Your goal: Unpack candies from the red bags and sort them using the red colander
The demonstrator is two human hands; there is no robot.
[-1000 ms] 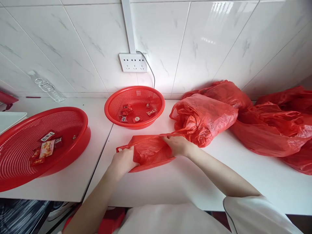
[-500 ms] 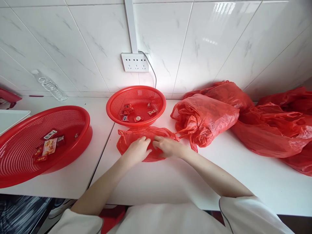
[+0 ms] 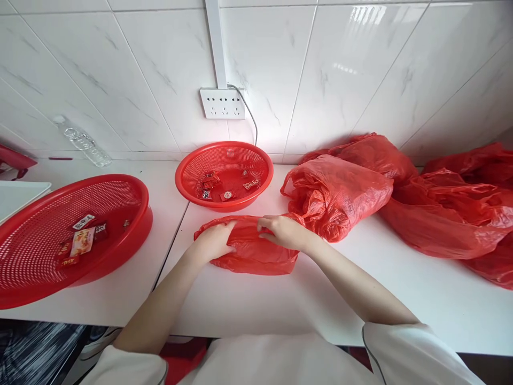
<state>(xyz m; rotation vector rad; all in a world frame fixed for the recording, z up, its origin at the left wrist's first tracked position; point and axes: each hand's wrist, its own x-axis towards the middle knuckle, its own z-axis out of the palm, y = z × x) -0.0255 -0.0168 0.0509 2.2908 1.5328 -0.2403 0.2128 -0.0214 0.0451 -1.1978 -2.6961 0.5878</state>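
A thin red plastic bag (image 3: pixel 256 259) lies on the white table in front of me, its mouth spread wide towards me. My left hand (image 3: pixel 214 241) reaches in at its left side, thumb and fingers apart, against the film. At the right side, my right hand (image 3: pixel 282 231) has its fingers loosely bent and apart over the bag's opening. Just behind the bag stands a round red plastic basket (image 3: pixel 182 179) holding several small wrapped packets (image 3: pixel 211 181). Nothing shows inside the part of the bag that I can see.
A larger red basket (image 3: pixel 138 214) with several packets (image 3: pixel 83 240) stands at the left. Stuffed red bags (image 3: pixel 340 192) pile up on the right. A clear plastic bottle (image 3: pixel 84 141) leans by the tiled wall, below which a socket panel's (image 3: pixel 222 103) cable runs down.
My hands have moved apart, the left one leftwards and the right one slightly right. Between them the crumpled bag has spread into a wide opening and come a little nearer me.
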